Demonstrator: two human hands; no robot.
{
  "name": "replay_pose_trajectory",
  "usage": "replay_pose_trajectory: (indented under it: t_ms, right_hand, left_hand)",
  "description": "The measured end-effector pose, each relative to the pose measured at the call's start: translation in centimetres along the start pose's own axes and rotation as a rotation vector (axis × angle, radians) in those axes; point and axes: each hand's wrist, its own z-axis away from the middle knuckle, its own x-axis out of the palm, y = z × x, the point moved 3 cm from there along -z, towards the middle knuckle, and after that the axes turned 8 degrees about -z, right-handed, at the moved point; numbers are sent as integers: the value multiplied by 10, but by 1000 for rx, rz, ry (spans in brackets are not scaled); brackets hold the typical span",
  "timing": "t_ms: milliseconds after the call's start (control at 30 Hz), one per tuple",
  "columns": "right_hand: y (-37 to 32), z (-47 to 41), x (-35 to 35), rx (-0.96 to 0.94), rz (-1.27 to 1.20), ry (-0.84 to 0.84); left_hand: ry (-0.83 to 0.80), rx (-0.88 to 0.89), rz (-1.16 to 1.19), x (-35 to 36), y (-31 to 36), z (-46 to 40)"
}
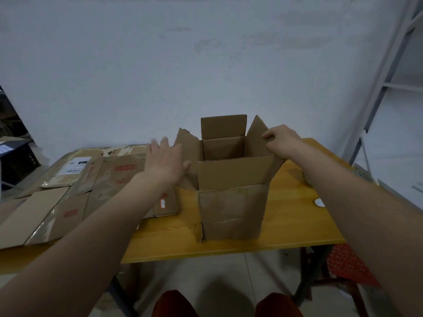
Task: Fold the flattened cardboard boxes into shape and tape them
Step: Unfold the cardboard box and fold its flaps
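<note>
Right hand (281, 141) pinches the box's (231, 211) right flap; left hand (165, 159), fingers spread and blurred, beside left flap, contact unclear.

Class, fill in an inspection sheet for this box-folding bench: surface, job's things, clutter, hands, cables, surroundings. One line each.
Surface: yellow wooden table, bare on its right part.
Job's things: upright cardboard box, top flaps open; flattened boxes stacked at left, some with red print and a white label. No tape seen.
Clutter: small white object near the right edge; too small to identify.
Hands: left hand open, blurred, at the box's left flap; right hand pinches the right flap.
Cables: nothing seen.
Surroundings: white wall behind, metal shelving frame at right, red stool under the table.
</note>
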Motion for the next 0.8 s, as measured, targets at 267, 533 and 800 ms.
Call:
replay_pose_trajectory:
  t_ms: [267, 533, 800]
  right_hand:
    - [19, -3, 1, -22, 4, 56]
    - [31, 6, 3, -83, 160, 48]
    - [21, 10, 5, -350, 454, 108]
  left_hand:
    - [-211, 348, 486, -6, 12, 15]
    - [-594, 469, 639, -13, 9, 22]
    - [-147, 112, 728, 6, 17, 10]
